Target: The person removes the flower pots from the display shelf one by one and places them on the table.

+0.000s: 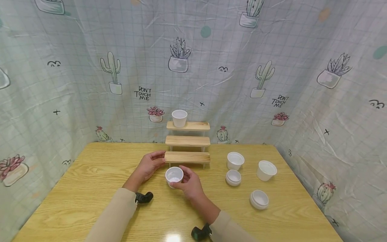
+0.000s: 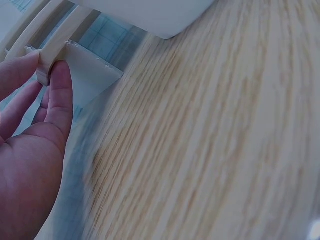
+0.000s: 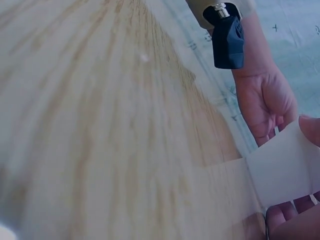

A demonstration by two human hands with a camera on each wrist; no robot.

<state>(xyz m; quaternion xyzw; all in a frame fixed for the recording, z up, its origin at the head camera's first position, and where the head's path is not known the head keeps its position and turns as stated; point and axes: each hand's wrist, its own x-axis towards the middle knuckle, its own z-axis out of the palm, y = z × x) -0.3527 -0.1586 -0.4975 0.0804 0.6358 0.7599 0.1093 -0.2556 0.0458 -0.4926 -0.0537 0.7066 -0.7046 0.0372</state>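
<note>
A three-step wooden display stand [image 1: 187, 157] stands near the back of the table. My left hand [image 1: 148, 167] pinches the left end of its lowest step, thumb above and fingers below, as the left wrist view shows. In front of that step, my right hand [image 1: 192, 187] holds a small white cup [image 1: 174, 174] by its side, mouth upward. The right wrist view shows the thumb on one side of the cup and fingers on the other, its base at or close to the tabletop. Another white cup [image 1: 179, 118] sits on the left part of the top step.
To the right on the wooden table [image 1: 90, 174] are two taller white cups, one nearer the stand [image 1: 235, 160] and one farther right [image 1: 266, 170]. Two low white round containers [image 1: 233, 177] [image 1: 259, 199] stand in front of them. A cactus-print cloth [image 1: 199, 80] hangs behind.
</note>
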